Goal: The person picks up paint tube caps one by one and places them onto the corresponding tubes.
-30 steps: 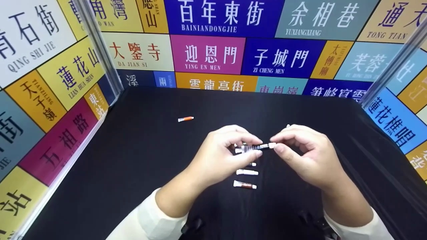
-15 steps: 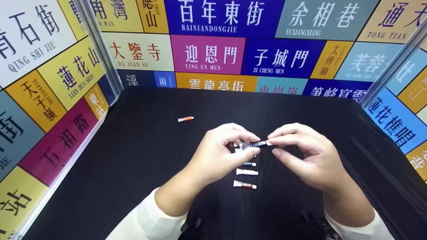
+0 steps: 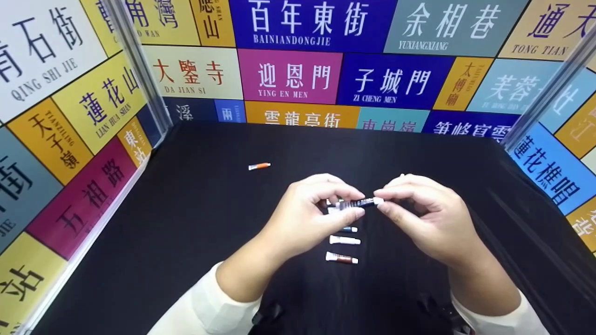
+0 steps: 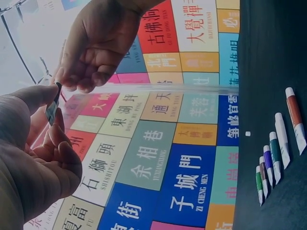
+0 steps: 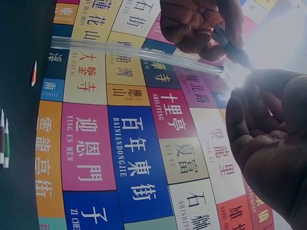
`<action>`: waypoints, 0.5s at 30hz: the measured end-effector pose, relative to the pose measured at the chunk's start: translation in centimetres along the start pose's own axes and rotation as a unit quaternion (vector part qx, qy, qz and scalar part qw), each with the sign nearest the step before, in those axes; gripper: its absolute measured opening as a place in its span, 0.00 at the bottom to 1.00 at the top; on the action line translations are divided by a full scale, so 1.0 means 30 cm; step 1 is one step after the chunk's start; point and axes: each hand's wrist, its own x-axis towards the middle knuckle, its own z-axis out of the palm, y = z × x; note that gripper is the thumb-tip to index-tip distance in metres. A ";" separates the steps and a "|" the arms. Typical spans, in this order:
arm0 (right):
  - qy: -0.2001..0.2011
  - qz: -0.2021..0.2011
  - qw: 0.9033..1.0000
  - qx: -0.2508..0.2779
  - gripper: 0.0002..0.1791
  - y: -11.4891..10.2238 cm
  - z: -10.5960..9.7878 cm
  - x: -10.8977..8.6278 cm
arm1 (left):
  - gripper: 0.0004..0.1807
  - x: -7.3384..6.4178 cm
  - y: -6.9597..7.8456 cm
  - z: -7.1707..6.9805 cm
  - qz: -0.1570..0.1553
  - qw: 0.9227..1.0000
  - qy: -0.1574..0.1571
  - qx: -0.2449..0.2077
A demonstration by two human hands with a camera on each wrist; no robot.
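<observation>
Between my two hands is a small black paint tube (image 3: 358,204) with a white cap (image 3: 378,201), raised above the table. My left hand (image 3: 312,209) pinches the tube's body between thumb and fingers. With thumb and index finger, my right hand (image 3: 428,214) pinches the white cap. In the left wrist view the tube (image 4: 53,110) is seen tilted between the fingers. Below the hands lies a row of several paint tubes, among them a reddish-brown tube (image 3: 342,258), a white tube (image 3: 345,240) and a teal tube (image 4: 275,155). The left hand partly covers this row in the head view.
An orange paint tube (image 3: 259,166) lies alone farther back on the black tablecloth (image 3: 209,195). Beyond the right hand, a tiny white piece (image 4: 248,134) rests on the cloth. Panels with colourful street names (image 3: 288,77) enclose the table's back and sides.
The right thumb came off the cap half a second ago and now presses against it again. The left hand keeps its hold on the tube, nearly still.
</observation>
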 end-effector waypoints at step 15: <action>-0.021 0.034 0.997 -0.060 0.15 -0.013 0.001 -0.003 | 0.10 0.002 -0.010 0.005 -0.016 1.000 -0.001 -0.004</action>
